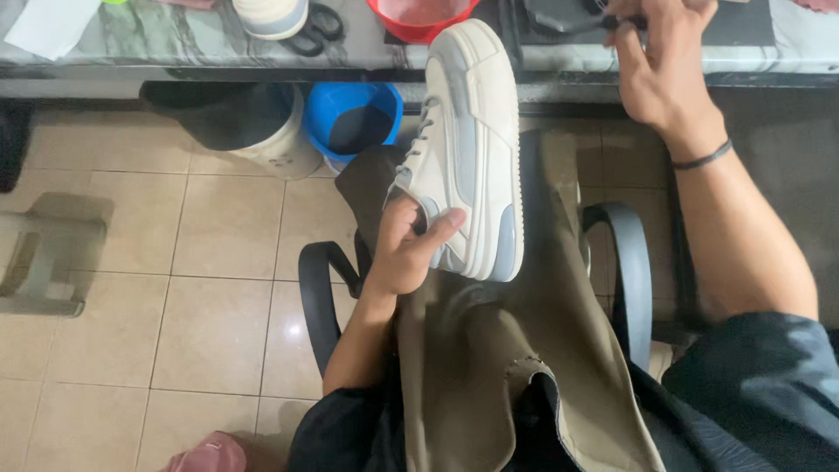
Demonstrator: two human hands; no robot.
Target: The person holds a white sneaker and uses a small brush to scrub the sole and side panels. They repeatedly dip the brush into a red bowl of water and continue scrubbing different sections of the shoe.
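Observation:
My left hand [409, 245] grips a white sneaker [468, 149] with pale grey panels near its heel, holding it on its side over my lap, toe pointing toward the table. A khaki apron [516, 367] covers my legs beneath it. My right hand [660, 65] reaches up to the table edge and closes its fingers on a dark object [568, 17] lying there; what that object is cannot be told. A dark band sits on my right wrist.
The marble-patterned table [175, 44] holds a red bowl [421, 16], black scissors [316, 31] and another white shoe [269, 16]. Under it stand a blue bucket [351, 115] and a pale bucket with a black bag [240, 122]. Black chair armrests [319, 293] flank my lap. Tiled floor lies left.

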